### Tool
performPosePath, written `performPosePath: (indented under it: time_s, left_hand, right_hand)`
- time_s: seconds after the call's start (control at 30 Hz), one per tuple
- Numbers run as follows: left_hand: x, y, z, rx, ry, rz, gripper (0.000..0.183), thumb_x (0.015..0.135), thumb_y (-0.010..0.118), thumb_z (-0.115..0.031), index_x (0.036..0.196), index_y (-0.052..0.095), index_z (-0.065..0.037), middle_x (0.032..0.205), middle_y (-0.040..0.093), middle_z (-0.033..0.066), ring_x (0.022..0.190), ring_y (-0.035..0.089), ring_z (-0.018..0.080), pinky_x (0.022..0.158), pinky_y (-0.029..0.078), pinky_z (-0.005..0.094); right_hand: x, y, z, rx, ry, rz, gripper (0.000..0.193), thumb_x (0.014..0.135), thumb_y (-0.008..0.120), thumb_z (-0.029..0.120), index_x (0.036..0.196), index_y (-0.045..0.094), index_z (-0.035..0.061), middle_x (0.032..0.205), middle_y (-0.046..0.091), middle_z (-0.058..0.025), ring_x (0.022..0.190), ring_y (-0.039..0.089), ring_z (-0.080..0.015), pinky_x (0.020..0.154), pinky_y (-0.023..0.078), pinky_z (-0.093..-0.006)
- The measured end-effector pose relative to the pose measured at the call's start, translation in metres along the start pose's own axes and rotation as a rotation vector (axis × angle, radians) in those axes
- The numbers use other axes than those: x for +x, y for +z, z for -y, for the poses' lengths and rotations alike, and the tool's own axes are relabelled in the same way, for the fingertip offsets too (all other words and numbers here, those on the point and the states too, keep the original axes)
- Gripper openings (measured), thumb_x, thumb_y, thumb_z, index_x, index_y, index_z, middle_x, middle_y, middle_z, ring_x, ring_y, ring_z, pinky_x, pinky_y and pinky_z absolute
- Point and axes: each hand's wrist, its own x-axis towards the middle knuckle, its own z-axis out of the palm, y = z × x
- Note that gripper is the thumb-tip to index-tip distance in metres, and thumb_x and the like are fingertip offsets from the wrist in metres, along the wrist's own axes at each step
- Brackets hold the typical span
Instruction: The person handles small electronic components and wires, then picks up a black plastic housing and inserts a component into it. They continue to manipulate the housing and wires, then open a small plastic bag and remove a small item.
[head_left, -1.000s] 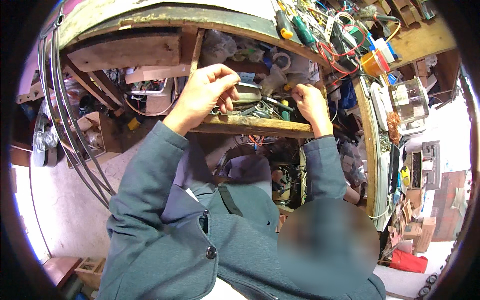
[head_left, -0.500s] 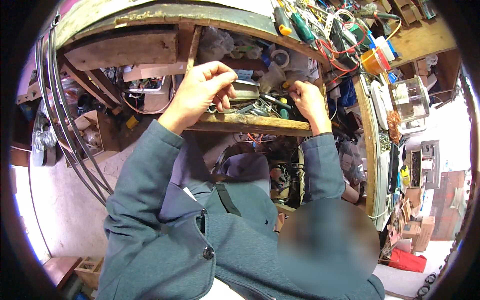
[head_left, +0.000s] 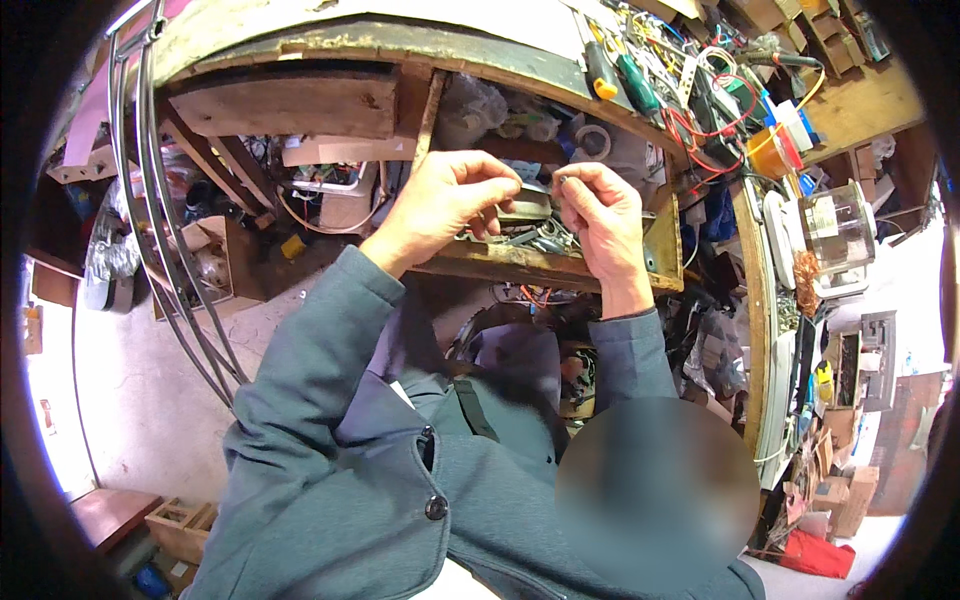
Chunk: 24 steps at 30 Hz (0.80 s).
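Over an open wooden drawer [head_left: 500, 264] my two hands are raised close to each other, a small gap between their fingertips. My left hand [head_left: 450, 206] is closed in a pinch, thumb against forefinger; whatever it holds is too small to make out. Thumb and forefinger of my right hand [head_left: 608, 212] are also pressed together, with a tiny dark speck at their tips that I cannot name. Beneath the hands the drawer holds a jumble of metal tools [head_left: 545, 238] and a pale curved piece [head_left: 527, 205], both partly hidden by my fingers.
Screwdrivers with green handles [head_left: 637, 84] and tangled wires [head_left: 700, 110] lie on the bench [head_left: 480, 62] above. Bent metal tubes [head_left: 165, 220] stand at left near a cardboard box [head_left: 225, 255]. A clear plastic container [head_left: 838, 228] sits at right.
My right hand has risen out of the drawer area and turned toward the left hand, bringing a tiny speck in its fingertips. The whole view has shifted slightly.
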Motion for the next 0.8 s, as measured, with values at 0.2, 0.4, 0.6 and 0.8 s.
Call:
performPosePath:
  time_s: [0.2,0.4,0.6,0.8]
  left_hand:
    - [0.0,0.0,0.0,0.03,0.05,0.023,0.019,0.096,0.073,-0.017,0.108,0.074,-0.002,0.088,0.074,0.0042,0.068,0.065,0.0084,0.059,0.052,0.0233]
    - [-0.002,0.0,-0.002,0.025,0.058,-0.004,0.018,0.096,0.073,-0.016,0.107,0.074,-0.001,0.09,0.074,0.005,0.068,0.066,0.0099,0.059,0.052,0.0242]
    - [-0.001,0.0,0.001,-0.002,0.06,-0.023,0.015,0.098,0.072,-0.014,0.104,0.073,-0.001,0.087,0.072,0.004,0.068,0.066,0.0102,0.06,0.054,0.0254]
    - [-0.002,0.001,0.001,0.022,0.108,-0.013,0.014,0.098,0.071,-0.014,0.104,0.073,-0.001,0.086,0.071,0.0033,0.069,0.066,0.0101,0.061,0.054,0.025]
  right_hand:
    - [0.002,0.024,-0.01,0.028,-0.005,-0.01,0.013,0.098,0.071,0.006,0.109,0.074,0.0009,0.083,0.069,0.0016,0.062,0.05,-0.0027,0.054,0.037,-0.0196]
    - [-0.001,0.03,-0.01,-0.198,-0.086,-0.003,0.013,0.096,0.072,0.004,0.109,0.075,0.0009,0.088,0.071,0.0014,0.071,0.056,-0.002,0.062,0.044,-0.0185]
    - [-0.007,0.039,-0.008,-0.369,-0.15,-0.048,0.012,0.095,0.073,0.002,0.106,0.075,0.0004,0.095,0.075,-0.0015,0.086,0.067,-0.0077,0.078,0.054,-0.0233]
    - [-0.009,0.044,-0.01,-0.413,-0.278,-0.09,0.01,0.093,0.075,0.002,0.103,0.075,-0.0003,0.094,0.075,-0.0027,0.084,0.067,-0.0079,0.077,0.054,-0.0237]
